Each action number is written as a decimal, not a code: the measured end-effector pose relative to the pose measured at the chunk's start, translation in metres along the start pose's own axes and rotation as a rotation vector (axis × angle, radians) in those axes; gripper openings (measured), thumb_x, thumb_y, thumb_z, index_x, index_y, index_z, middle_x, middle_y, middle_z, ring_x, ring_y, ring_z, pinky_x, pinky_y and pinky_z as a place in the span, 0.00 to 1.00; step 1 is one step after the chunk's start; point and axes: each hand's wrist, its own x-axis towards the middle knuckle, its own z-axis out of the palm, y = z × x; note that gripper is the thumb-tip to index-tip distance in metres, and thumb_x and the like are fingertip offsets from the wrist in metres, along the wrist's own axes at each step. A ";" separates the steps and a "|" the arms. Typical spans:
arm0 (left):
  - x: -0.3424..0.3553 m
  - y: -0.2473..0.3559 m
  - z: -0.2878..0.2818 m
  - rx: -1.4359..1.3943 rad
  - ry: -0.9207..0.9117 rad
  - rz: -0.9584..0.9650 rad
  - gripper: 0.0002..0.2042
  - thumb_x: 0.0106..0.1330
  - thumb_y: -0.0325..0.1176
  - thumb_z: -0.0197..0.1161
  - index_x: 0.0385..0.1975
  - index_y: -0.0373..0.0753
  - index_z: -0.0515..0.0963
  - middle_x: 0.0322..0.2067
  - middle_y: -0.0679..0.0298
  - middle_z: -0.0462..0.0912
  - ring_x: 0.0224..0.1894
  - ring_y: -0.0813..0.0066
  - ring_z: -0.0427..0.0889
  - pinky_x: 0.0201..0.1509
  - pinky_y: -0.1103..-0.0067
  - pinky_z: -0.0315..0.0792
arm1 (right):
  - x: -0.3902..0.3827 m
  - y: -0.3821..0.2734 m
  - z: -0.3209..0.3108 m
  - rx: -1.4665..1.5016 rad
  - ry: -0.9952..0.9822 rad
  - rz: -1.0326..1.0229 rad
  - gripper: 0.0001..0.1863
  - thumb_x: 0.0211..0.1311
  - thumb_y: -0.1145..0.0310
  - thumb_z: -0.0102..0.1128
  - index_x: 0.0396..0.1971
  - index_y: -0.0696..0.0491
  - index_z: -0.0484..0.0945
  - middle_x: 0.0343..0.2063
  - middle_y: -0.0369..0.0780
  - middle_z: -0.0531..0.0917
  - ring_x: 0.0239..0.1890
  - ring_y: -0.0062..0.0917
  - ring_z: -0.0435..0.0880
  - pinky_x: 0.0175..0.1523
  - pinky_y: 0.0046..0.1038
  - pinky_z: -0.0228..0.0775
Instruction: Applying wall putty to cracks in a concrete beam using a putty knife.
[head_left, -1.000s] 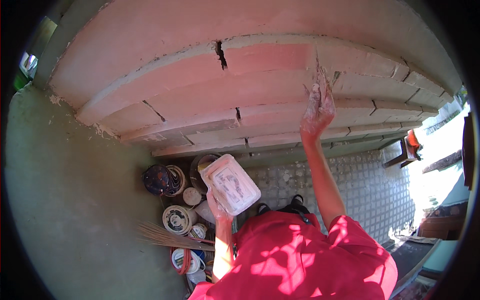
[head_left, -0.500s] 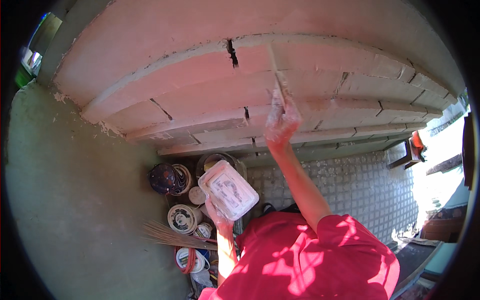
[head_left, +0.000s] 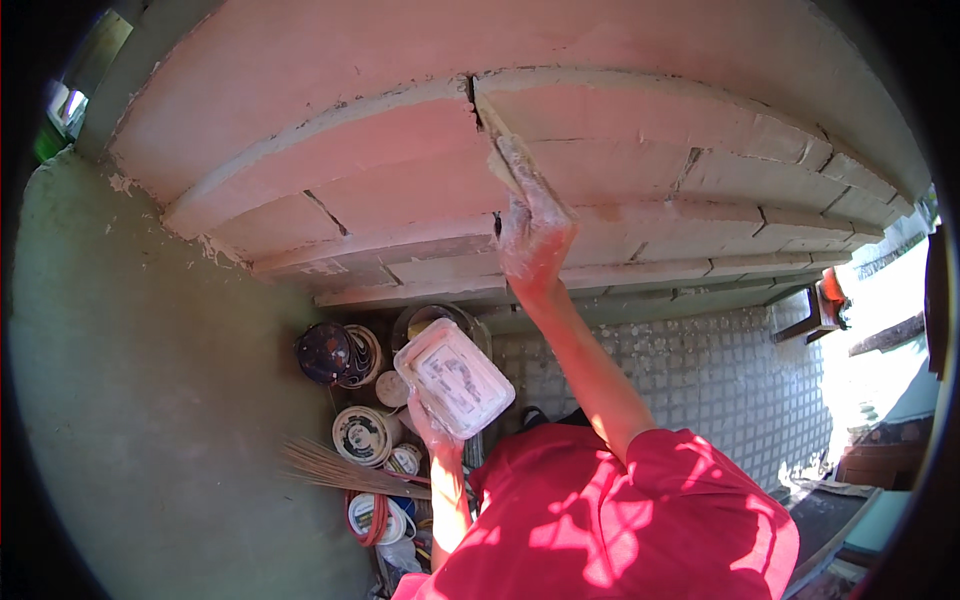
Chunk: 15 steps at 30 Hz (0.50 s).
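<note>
My right hand (head_left: pixel 535 235), coated in pale powder, is closed on a thin, pale putty knife (head_left: pixel 495 120). The tool reaches up to the dark vertical gap (head_left: pixel 471 92) in the upper ledge of the pinkish, stepped wall (head_left: pixel 350 150); I cannot tell whether it touches. Lower down, my left hand (head_left: pixel 432 430) grips a whitish rectangular plastic tub (head_left: pixel 453 375) by its side. Pinkish smears cover the tub, and both hands are dusty.
Several buckets (head_left: pixel 362 437) stack in the left corner by a green-grey wall (head_left: pixel 150 380), with a straw broom (head_left: pixel 335 465) and a red hose (head_left: pixel 372 515). Patterned tile floor (head_left: pixel 700 390) runs rightward to a wooden stool (head_left: pixel 810 315) with something orange, near a sunlit opening.
My right hand and tool have swept left along the upper ledge, from the pink patch on the right to the dark gap. My left hand keeps the tub, slightly shifted and tilted.
</note>
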 end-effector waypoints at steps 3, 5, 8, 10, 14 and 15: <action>0.005 -0.003 -0.008 -0.027 -0.039 -0.014 0.24 0.70 0.48 0.40 0.57 0.39 0.67 0.52 0.61 0.75 0.52 0.65 0.77 0.56 0.69 0.72 | 0.014 0.007 -0.029 0.050 0.122 0.049 0.28 0.46 0.89 0.43 0.51 0.61 0.76 0.49 0.49 0.80 0.54 0.40 0.78 0.57 0.33 0.70; 0.004 -0.003 -0.006 -0.005 -0.020 -0.013 0.23 0.70 0.48 0.40 0.56 0.39 0.68 0.52 0.62 0.76 0.51 0.65 0.77 0.55 0.70 0.73 | 0.022 0.011 -0.044 -0.112 0.257 -0.026 0.28 0.45 0.89 0.43 0.51 0.62 0.76 0.50 0.48 0.80 0.54 0.40 0.78 0.57 0.33 0.70; 0.005 -0.005 0.003 0.012 -0.032 -0.017 0.22 0.70 0.47 0.40 0.54 0.39 0.69 0.50 0.62 0.77 0.50 0.66 0.78 0.54 0.70 0.73 | 0.019 0.012 -0.029 -0.072 0.198 -0.055 0.30 0.42 0.90 0.42 0.50 0.60 0.77 0.50 0.48 0.79 0.54 0.41 0.78 0.58 0.34 0.69; 0.002 -0.008 0.007 0.010 -0.060 -0.029 0.22 0.70 0.47 0.40 0.54 0.39 0.70 0.50 0.62 0.78 0.49 0.66 0.79 0.54 0.70 0.73 | 0.004 0.018 -0.006 -0.094 0.146 -0.062 0.31 0.41 0.90 0.42 0.50 0.59 0.78 0.50 0.49 0.79 0.55 0.42 0.77 0.58 0.34 0.69; 0.003 -0.008 0.008 0.030 -0.088 -0.017 0.22 0.70 0.47 0.40 0.55 0.40 0.69 0.50 0.62 0.77 0.50 0.65 0.78 0.55 0.69 0.73 | -0.024 0.021 0.010 0.081 0.012 -0.069 0.33 0.39 0.91 0.42 0.49 0.57 0.78 0.49 0.49 0.79 0.56 0.43 0.76 0.59 0.36 0.68; 0.002 -0.008 0.008 0.026 -0.083 -0.026 0.23 0.70 0.48 0.40 0.56 0.40 0.68 0.51 0.62 0.77 0.50 0.65 0.78 0.55 0.69 0.73 | -0.026 0.022 0.002 0.092 -0.010 -0.040 0.30 0.42 0.90 0.46 0.49 0.56 0.79 0.49 0.47 0.80 0.56 0.43 0.76 0.59 0.38 0.68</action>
